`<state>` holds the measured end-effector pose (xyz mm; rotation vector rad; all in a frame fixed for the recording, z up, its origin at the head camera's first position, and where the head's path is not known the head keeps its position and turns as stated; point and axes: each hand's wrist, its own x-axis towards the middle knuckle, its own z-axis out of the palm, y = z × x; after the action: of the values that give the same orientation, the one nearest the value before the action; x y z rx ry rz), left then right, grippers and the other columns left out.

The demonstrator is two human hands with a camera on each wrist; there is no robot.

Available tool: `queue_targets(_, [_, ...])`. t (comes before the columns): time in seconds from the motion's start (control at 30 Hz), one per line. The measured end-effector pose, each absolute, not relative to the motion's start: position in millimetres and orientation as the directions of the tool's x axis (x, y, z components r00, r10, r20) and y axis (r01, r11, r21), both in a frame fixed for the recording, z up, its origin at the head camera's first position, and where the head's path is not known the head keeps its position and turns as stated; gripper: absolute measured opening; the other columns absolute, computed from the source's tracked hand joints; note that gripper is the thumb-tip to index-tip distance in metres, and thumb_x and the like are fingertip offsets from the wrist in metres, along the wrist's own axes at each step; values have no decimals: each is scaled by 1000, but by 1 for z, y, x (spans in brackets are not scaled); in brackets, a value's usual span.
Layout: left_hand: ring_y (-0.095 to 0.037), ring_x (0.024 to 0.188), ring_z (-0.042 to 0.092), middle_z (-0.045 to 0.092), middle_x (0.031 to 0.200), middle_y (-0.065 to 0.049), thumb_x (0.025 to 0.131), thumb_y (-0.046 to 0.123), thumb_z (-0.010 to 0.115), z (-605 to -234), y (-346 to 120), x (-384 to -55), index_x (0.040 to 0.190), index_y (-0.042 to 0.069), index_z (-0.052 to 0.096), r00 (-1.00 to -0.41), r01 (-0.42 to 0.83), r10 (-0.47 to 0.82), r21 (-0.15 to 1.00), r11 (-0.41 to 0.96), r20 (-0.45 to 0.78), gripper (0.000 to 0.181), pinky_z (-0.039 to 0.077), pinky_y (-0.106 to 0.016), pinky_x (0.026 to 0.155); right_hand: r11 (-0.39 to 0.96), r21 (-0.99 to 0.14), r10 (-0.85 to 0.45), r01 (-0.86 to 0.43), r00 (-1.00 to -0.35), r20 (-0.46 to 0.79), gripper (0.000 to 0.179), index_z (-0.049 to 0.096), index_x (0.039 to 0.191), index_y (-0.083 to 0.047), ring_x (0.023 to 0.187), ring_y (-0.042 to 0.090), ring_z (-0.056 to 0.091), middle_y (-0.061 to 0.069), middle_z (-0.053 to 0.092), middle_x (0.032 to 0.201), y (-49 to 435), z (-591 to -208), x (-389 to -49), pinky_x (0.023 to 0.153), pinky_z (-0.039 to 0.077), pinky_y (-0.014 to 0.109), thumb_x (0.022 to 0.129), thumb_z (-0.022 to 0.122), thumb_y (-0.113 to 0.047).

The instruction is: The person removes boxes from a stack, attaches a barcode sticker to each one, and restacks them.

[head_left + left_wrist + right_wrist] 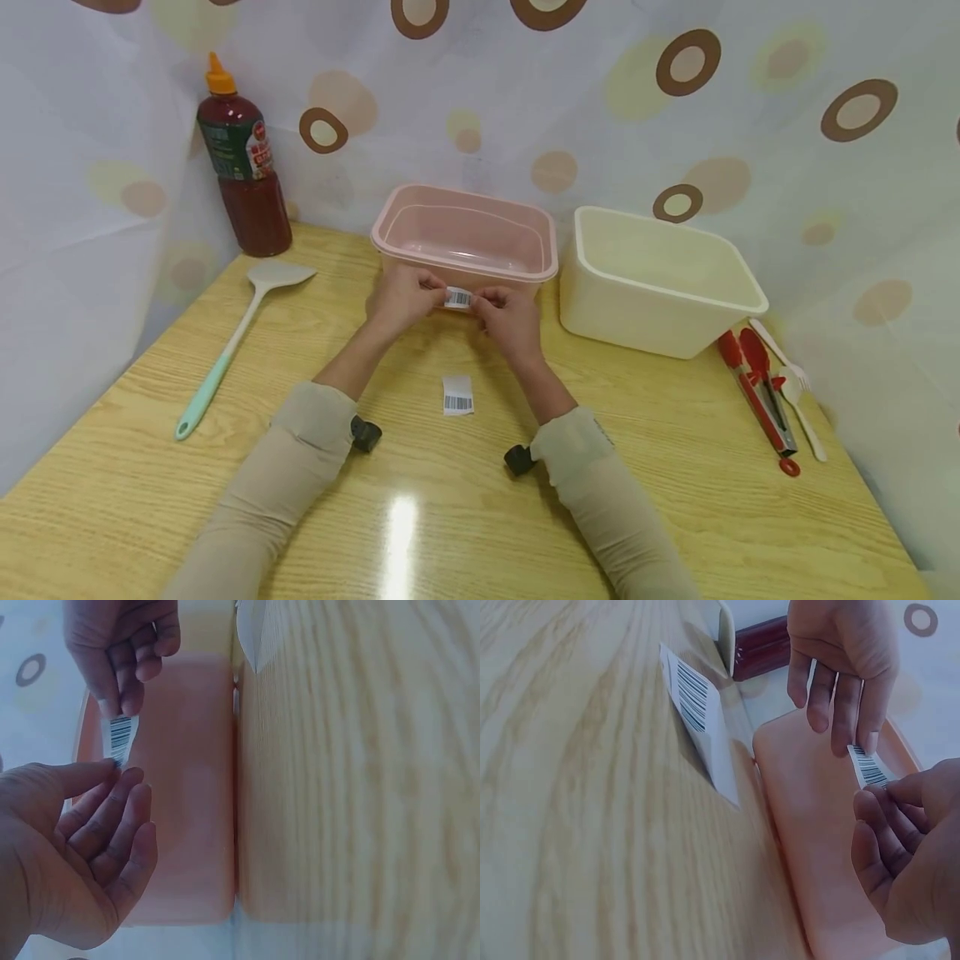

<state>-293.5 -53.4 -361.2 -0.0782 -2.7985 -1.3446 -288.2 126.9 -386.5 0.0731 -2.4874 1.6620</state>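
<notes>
A small white barcode sticker [458, 297] is stretched between both hands in front of the pink bin [465, 272]. My left hand [405, 298] pinches one end of it between thumb and forefinger. At the other end, my right hand [512, 323] pinches it the same way. In the left wrist view the sticker [121, 739] bends slightly, its black bars facing out, close to the bin's outer wall [187, 802]. A second barcode label [457, 395] on white paper lies on the table below the hands; the right wrist view shows this label [697, 712] creased and partly lifted.
Right of the pink bin stands a cream bin [660, 292]. Red-handled tongs [761, 396], a pale fork [780, 354] and a pale spoon [804, 412] lie beyond it. At left are a spatula [232, 342] and a red sauce bottle [251, 192]. A patterned curtain [480, 108] hangs behind.
</notes>
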Motion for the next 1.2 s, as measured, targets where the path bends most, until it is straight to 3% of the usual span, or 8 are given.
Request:
queue_targets(0.13, [-14,75,65,77,87,1,91,33,72,-361,-54,-292,100,21,81,-998,57,33,750,659,47,17,46,-33,65,354,-928,47,-114,-989,140,19,74,100,3,67,32,69,24,75,97,125,-386,-287,52,51,19,96,69,-15])
queue_targets(0.27, [-15,72,59,72,74,4,92,37,70,-361,-55,-288,87,19,82,-999,45,30,678,734,34,22,46,-42,75,338,-936,56,-99,-991,125,19,73,101,4,79,45,71,24,75,99,122,-385,-287,57,55,27,96,68,-13])
queue_targets(0.4, [-16,68,61,72,68,5,95,45,66,-361,-54,-285,77,16,80,-999,2,27,637,771,-29,37,45,-44,79,325,-942,60,-85,-992,110,17,73,101,4,78,43,72,22,76,98,120,-385,-287,60,57,30,96,68,-12])
queue_targets(0.6, [-15,69,72,79,80,1,98,45,63,-358,-51,-285,86,16,83,-994,0,77,697,717,-79,37,46,-41,77,316,-947,77,-60,-993,88,18,74,102,3,81,42,72,21,77,98,119,-386,-288,75,59,53,97,68,-13])
queue_targets(0.73, [-15,67,72,77,74,4,98,45,62,-359,-51,-286,86,15,82,-994,-35,49,710,703,-98,38,46,-38,75,320,-945,78,-66,-992,96,17,74,101,4,69,29,71,22,76,98,117,-385,-288,63,59,35,96,69,-12])
queue_targets(0.87, [-22,71,76,79,82,-3,99,38,64,-359,-50,-289,99,10,81,-992,-44,64,777,628,-109,32,52,-33,67,321,-945,79,-69,-992,99,17,74,101,4,61,14,66,22,76,98,117,-386,-289,54,52,21,96,68,-12])
queue_targets(1.0, [-29,78,77,79,94,-10,100,29,63,-359,-48,-290,111,8,79,-989,-58,83,829,556,-125,28,56,-33,67,324,-944,86,-66,-991,99,17,73,101,3,63,16,67,21,77,98,117,-388,-290,53,50,19,95,68,-12])
queue_targets(1.2, [-29,78,77,79,96,-11,100,28,63,-359,-48,-289,114,9,78,-986,-64,94,843,534,-134,28,56,-32,65,340,-937,88,-77,-990,113,18,73,102,3,66,23,69,21,76,96,116,-390,-292,52,50,19,96,68,-13])
